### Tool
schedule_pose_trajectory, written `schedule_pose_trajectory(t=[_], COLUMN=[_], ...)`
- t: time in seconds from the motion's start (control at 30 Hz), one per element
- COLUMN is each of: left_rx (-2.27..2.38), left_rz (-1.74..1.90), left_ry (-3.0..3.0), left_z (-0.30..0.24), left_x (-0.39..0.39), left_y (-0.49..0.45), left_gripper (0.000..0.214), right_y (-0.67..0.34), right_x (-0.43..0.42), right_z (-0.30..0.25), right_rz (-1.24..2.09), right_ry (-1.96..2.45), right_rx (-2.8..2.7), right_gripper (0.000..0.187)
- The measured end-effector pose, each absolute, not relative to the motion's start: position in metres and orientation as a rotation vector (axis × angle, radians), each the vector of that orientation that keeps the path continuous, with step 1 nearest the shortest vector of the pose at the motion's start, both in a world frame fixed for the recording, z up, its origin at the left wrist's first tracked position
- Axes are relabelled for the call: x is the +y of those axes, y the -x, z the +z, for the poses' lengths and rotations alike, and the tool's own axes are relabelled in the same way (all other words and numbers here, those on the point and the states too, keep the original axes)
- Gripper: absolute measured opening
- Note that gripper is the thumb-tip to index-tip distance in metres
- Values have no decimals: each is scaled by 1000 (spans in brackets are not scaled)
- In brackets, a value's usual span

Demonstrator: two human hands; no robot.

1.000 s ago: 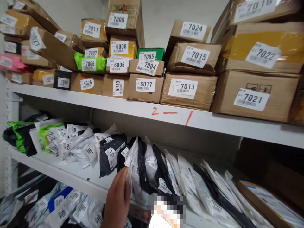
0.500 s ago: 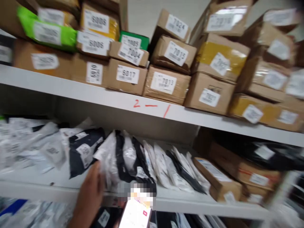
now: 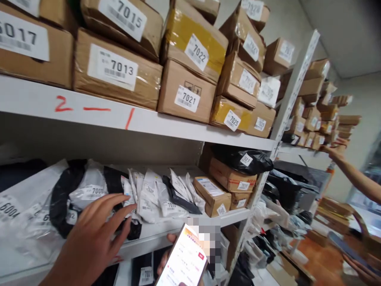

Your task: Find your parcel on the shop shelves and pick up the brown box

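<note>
Below two brown cardboard boxes (image 3: 187, 93) labelled 7013 and 7021, the left hand (image 3: 92, 226) spreads beside white plastic parcels (image 3: 150, 190) while the right hand (image 3: 164, 257) holds one lit rectangular smartphone (image 3: 182, 258).

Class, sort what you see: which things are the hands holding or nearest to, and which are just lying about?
In use:
- phone, in the right hand
- bags, nearest the open left hand

Lying about:
- boxes on the upper shelf
- black bag atop a box
</note>
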State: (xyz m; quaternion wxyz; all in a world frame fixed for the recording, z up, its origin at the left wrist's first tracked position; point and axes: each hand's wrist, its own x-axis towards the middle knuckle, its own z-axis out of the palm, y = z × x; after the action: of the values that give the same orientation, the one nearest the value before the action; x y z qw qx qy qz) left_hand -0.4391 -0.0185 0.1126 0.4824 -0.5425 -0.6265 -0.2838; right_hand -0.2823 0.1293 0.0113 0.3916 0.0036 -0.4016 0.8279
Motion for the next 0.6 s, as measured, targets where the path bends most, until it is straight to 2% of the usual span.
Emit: schedule_pose_trajectory(t=[0.1, 0.27, 0.4, 0.6], left_rx=[-1806, -2469, -2645, -2704], left_rz=[-504, -152, -61, 23], left_ry=[1394, 1209, 1104, 969], left_z=[136, 155, 167, 170], left_x=[23, 56, 65, 75], left_y=[431, 424, 419, 418], left_gripper=[28, 45, 56, 55], right_y=[266, 242, 223, 202], right_x=[153, 190, 215, 237], right_z=[10, 3, -4, -11], right_rz=[2112, 2254, 2282, 2303], right_ry=[-85, -40, -18, 21], right_rx=[-934, -883, -845, -879], right_gripper=[74, 74, 73, 75])
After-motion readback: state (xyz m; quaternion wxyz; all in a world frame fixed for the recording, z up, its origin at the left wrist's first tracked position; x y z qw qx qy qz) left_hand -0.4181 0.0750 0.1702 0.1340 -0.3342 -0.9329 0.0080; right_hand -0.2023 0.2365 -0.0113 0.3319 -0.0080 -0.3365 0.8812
